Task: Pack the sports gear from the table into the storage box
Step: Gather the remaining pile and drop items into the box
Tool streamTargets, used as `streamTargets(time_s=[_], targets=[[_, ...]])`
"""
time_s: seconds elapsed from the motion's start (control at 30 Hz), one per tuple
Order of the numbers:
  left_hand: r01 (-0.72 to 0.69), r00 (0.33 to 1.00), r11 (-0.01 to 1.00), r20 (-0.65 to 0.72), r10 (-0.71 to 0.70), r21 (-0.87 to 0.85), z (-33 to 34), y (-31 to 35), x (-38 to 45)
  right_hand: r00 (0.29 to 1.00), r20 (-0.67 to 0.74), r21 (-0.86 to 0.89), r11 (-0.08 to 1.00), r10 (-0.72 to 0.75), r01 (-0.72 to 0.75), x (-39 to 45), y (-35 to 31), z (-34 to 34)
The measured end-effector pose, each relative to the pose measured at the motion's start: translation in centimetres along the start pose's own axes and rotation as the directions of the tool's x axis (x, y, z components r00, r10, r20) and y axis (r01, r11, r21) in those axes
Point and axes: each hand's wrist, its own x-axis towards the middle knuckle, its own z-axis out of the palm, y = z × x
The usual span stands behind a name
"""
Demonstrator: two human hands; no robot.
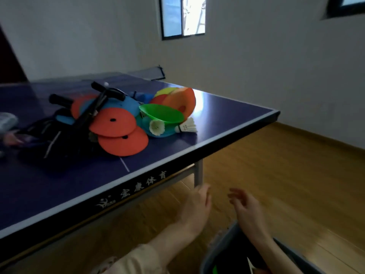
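Sports gear is heaped on the blue table tennis table (pixel 59 186): orange disc cones (pixel 112 122), a green disc cone (pixel 162 113), blue ones, two white shuttlecocks (pixel 187 126), a black pump with handles (pixel 94 107) and a dark racket bag (pixel 51 143). The grey storage box (pixel 221 252) stands on the floor at the bottom, with something green inside. My left hand (pixel 197 206) and my right hand (pixel 246 208) hover empty above the box, below the table edge, fingers relaxed.
A table leg (pixel 198 173) stands just beyond my left hand. Wooden floor (pixel 286 184) stretches to the right. A white ball (pixel 106 84) lies far on the table, the net (pixel 150 73) behind it. A pale object (pixel 7 120) sits at the left edge.
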Motion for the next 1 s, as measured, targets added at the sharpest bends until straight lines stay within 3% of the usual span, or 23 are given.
streamTargets(time_s=[0.1,0.17,0.27,0.37,0.43,0.5,0.57,0.63,0.73,0.83,0.9,1.0], targets=[[-0.204,0.935,0.969,-0.265,0.236,0.141,-6.5,0.5,2.1,0.972,-0.061,0.096,0.968,-0.226,0.231,1.8,-6.8,1.7],[-0.229,0.873,0.94,-0.373,0.313,0.254,-10.8,-0.2,3.2,0.947,-0.04,0.102,0.941,-0.32,0.322,2.9,-10.5,3.4],[-0.097,0.83,0.902,-0.466,0.307,0.421,-16.0,-3.4,4.2,0.923,0.072,0.042,0.926,-0.377,0.375,4.6,-13.9,6.4],[0.193,0.821,0.886,-0.564,0.09,0.422,-19.3,-8.7,4.3,0.88,0.17,-0.135,0.874,-0.443,0.466,6.3,-15.4,9.5],[0.322,0.802,0.895,-0.591,-0.084,0.31,-20.4,-11.6,3.8,0.873,0.215,-0.15,0.869,-0.437,0.471,7.2,-16.1,11.5],[0.317,0.792,0.946,-0.568,-0.221,0.073,-20.8,-13.3,3.4,0.886,0.247,-0.129,0.892,-0.394,0.433,8.1,-16.8,13.3],[0.276,0.763,0.93,-0.533,-0.365,-0.243,-21.4,-14.5,3.8,0.895,0.283,-0.098,0.918,-0.344,0.384,8.9,-17.6,15.4],[0.276,0.734,0.831,-0.452,-0.506,-0.482,-22.0,-14.8,4.8,0.91,0.29,-0.091,0.937,-0.298,0.336,9.4,-18.3,17.4],[0.239,0.685,0.638,-0.338,-0.645,-0.732,-23.0,-14.2,7.0,0.923,0.209,-0.298,0.878,-0.323,0.374,9.2,-18.2,19.3],[0.184,0.598,0.497,-0.305,-0.741,-0.848,-23.2,-13.7,8.7,0.91,0.2,-0.359,0.836,-0.365,0.414,8.9,-17.8,19.7],[0.178,0.56,0.5,-0.331,-0.76,-0.848,-22.9,-13.7,9.1,0.919,0.181,-0.287,0.874,-0.351,0.391,9.0,-17.7,19.6],[0.188,0.577,0.525,-0.34,-0.743,-0.83,-22.6,-13.7,8.5,0.93,0.169,-0.172,0.919,-0.327,0.354,9.2,-17.7,19.4]])
